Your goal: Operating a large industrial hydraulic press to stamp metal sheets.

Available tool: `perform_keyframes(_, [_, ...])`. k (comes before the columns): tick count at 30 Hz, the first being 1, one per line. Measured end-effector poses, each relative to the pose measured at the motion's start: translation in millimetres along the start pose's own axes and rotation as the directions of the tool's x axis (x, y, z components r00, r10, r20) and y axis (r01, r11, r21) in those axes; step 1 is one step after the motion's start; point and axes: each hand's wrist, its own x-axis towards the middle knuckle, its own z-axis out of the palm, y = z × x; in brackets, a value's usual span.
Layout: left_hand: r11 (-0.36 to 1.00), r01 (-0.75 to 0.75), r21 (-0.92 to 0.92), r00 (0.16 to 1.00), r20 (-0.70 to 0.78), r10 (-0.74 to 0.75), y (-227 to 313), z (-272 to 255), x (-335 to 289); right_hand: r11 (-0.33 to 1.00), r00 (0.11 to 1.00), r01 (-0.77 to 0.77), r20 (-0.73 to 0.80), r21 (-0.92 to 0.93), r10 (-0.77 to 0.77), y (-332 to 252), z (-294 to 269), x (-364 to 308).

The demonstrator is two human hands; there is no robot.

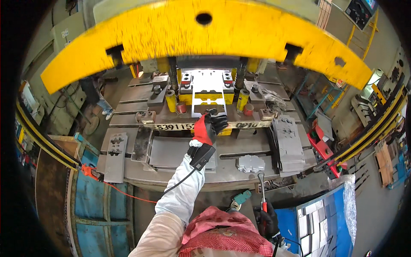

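Observation:
My left hand (210, 127), in a red and black glove, reaches over the front of the press die. Its fingers are apart, beside the near edge of a bright flat metal sheet (208, 88) with cut-outs; whether they touch it I cannot tell. A small black box with a cable (202, 156) is strapped to that wrist. Low on the right, my right hand (268, 220), in a black glove, is closed round a red-handled tool (263, 199) with a metal shaft and round end. Just beyond that end, a cut metal piece (251, 163) lies on the press bed.
A yellow press beam (205, 30) spans overhead. Flat grey sheets (171, 152) lie in front of the die, with stacked cut plates (289, 145) to the right and another plate stack (116, 156) left. A blue bin (308, 222) stands lower right. Another person's legs (96, 96) show far left.

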Motion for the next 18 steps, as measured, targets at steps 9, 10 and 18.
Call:
perform_keyframes(9, [0.986, 0.072, -0.153, 0.997, 0.035, -0.068, -3, -8, 6, 0.999, 0.998, -0.023, -0.054, -0.025, 0.022, 6, -3, -8])
perform_keyframes(10, [0.986, 0.076, -0.145, 0.997, 0.046, -0.07, -3, -9, 7, 0.999, 0.999, -0.019, -0.045, -0.032, 0.018, 9, -6, -6])
perform_keyframes(18, [0.999, 0.048, 0.023, 0.999, -0.013, -0.048, 1, -1, 8, 0.99, 0.994, 0.04, 0.106, -0.135, -0.026, -2, -7, 1])
